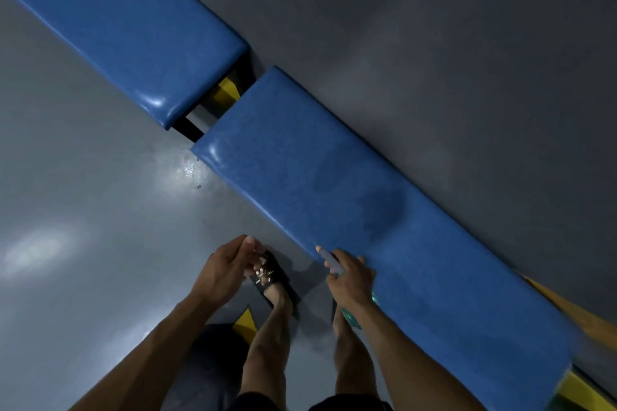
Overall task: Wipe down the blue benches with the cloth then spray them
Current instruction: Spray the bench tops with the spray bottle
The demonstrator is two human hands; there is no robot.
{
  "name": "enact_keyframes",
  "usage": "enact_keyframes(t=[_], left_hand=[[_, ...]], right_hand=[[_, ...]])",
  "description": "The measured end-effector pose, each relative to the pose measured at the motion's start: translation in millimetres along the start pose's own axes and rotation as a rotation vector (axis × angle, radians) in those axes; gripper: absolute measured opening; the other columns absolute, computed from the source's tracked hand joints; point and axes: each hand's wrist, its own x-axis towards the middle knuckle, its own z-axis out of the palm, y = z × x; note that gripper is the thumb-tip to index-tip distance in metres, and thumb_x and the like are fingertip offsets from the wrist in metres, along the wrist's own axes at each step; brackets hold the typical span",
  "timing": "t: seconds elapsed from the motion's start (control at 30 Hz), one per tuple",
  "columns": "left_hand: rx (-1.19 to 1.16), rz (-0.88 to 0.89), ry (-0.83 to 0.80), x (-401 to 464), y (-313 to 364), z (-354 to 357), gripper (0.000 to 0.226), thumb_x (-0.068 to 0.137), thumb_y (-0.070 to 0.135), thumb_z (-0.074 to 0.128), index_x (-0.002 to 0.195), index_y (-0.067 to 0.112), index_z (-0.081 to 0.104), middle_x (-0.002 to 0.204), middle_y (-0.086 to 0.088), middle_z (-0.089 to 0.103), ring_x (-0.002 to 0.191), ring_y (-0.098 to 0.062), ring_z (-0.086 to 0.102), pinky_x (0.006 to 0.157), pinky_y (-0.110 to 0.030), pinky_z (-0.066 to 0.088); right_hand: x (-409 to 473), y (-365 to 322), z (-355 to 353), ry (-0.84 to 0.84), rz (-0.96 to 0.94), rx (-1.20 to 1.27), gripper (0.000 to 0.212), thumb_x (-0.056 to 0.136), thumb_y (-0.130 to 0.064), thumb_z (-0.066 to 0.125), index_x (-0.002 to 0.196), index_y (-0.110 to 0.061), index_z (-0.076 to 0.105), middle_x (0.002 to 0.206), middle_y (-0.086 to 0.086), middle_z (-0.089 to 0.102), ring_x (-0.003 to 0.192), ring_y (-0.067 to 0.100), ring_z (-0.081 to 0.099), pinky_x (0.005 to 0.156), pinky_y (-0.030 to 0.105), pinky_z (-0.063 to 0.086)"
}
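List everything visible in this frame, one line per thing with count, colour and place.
benches: two, blue padded, end to end along the wall; the far one runs to the upper left.
bench frame: yellow and black, seen in the gap between the benches.
spray bottle: one, pale nozzle with teal body, at the near bench's front edge.
wall: dark grey, behind the benches.
floor: grey, glossy, with a wet patch near the gap.
sandal: one black, on the left foot.
left hand: loosely curled, holding nothing that shows, above the sandal.
right hand: grips the spray bottle.
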Motion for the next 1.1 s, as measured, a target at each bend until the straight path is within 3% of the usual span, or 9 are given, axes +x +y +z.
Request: enact_keyframes(t=[0.13, 0.27, 0.47, 0.57, 0.67, 0.8, 0.93, 1.03, 1.1], left_hand=[[0.035, 0.024, -0.005, 8.8, -1.3, -24.8, 0.04, 0.104, 0.038, 0.036, 0.093, 0.018, 0.069, 0.08, -0.004, 0.072, 0.068, -0.007, 0.065, 0.065, -0.022, 0.053], [0.089, 0.052, -0.008, 18.7, -4.4, -43.5, 0.04, 0.101, 0.044, 0.035, 0.095, 0.022, 0.068, 0.082, -0.001, 0.072, 0.073, -0.008, 0.066, 0.07, -0.027, 0.053], [0.126, 0.052, 0.0, 30.7, -4.4, -55.9, 0.039, 0.102, 0.044, 0.034, 0.096, 0.025, 0.067, 0.084, 0.002, 0.072, 0.075, -0.003, 0.065, 0.07, -0.027, 0.049], [0.114, 0.042, -0.001, 36.6, -2.3, -56.0, 0.038, 0.102, 0.044, 0.034, 0.096, 0.025, 0.067, 0.084, 0.002, 0.072, 0.075, -0.004, 0.065, 0.071, -0.028, 0.049], [0.115, 0.03, -0.006, 42.6, 1.3, -55.1, 0.038, 0.102, 0.045, 0.035, 0.095, 0.025, 0.067, 0.084, 0.003, 0.072, 0.075, -0.004, 0.065, 0.07, -0.028, 0.049], [0.104, 0.006, 0.007, 51.2, 5.1, -55.4, 0.038, 0.102, 0.047, 0.035, 0.094, 0.026, 0.067, 0.083, 0.003, 0.073, 0.074, -0.004, 0.066, 0.069, -0.027, 0.049], [0.102, -0.017, 0.03, 58.0, 7.2, -57.9, 0.039, 0.101, 0.048, 0.035, 0.093, 0.027, 0.067, 0.082, 0.003, 0.073, 0.073, -0.005, 0.066, 0.068, -0.026, 0.049], [0.105, -0.025, 0.041, 61.3, 12.2, -60.6, 0.039, 0.101, 0.047, 0.035, 0.093, 0.026, 0.067, 0.082, 0.002, 0.073, 0.073, -0.005, 0.065, 0.069, -0.026, 0.049], [0.098, -0.03, 0.047, 64.4, 16.4, -61.4, 0.039, 0.101, 0.046, 0.035, 0.093, 0.025, 0.067, 0.082, 0.002, 0.072, 0.073, -0.004, 0.065, 0.068, -0.026, 0.049]], right_hand=[[26.3, -17.4, -23.6, -0.012, 0.073, 0.04, 0.039, 0.076, -0.019, 0.059, 0.112, -0.034, 0.055, 0.107, -0.014, 0.065, 0.102, 0.021, 0.054, 0.082, 0.037, 0.039], [55.7, -30.3, -64.6, 0.119, 0.219, 0.216, 0.026, 0.077, -0.011, 0.054, 0.094, -0.03, 0.057, 0.09, -0.008, 0.064, 0.082, 0.02, 0.061, 0.083, 0.041, 0.039], [85.4, -38.8, -103.5, 0.266, 0.293, 0.218, 0.013, 0.084, -0.015, 0.056, 0.093, -0.024, 0.059, 0.089, -0.008, 0.065, 0.099, 0.026, 0.059, 0.091, 0.041, 0.038], [78.7, -44.7, -96.1, 0.191, 0.297, 0.196, 0.015, 0.081, -0.017, 0.055, 0.093, -0.025, 0.058, 0.087, -0.01, 0.064, 0.098, 0.026, 0.057, 0.09, 0.041, 0.04], [59.6, -48.4, -66.5, 0.017, 0.223, 0.145, 0.037, 0.073, -0.025, 0.053, 0.108, -0.033, 0.055, 0.1, -0.007, 0.065, 0.094, 0.023, 0.06, 0.091, 0.042, 0.046], [27.5, -69.0, -26.4, -0.167, 0.08, 0.092, 0.048, 0.081, -0.02, 0.059, 0.122, -0.043, 0.055, 0.113, -0.014, 0.061, 0.109, 0.021, 0.058, 0.096, 0.038, 0.046], [20.9, -84.4, -7.1, -0.122, 0.142, 0.174, 0.032, 0.089, -0.023, 0.063, 0.118, -0.035, 0.061, 0.112, 0.001, 0.06, 0.114, 0.028, 0.055, 0.104, 0.044, 0.039], [34.3, -85.6, -14.1, -0.061, 0.113, 0.222, 0.023, 0.083, -0.017, 0.065, 0.097, -0.034, 0.06, 0.093, -0.017, 0.061, 0.109, 0.025, 0.058, 0.098, 0.044, 0.042], [50.4, -84.6, -28.2, -0.062, 0.089, 0.222, 0.03, 0.079, -0.014, 0.061, 0.1, -0.036, 0.059, 0.087, -0.024, 0.053, 0.105, 0.021, 0.057, 0.096, 0.045, 0.045]])
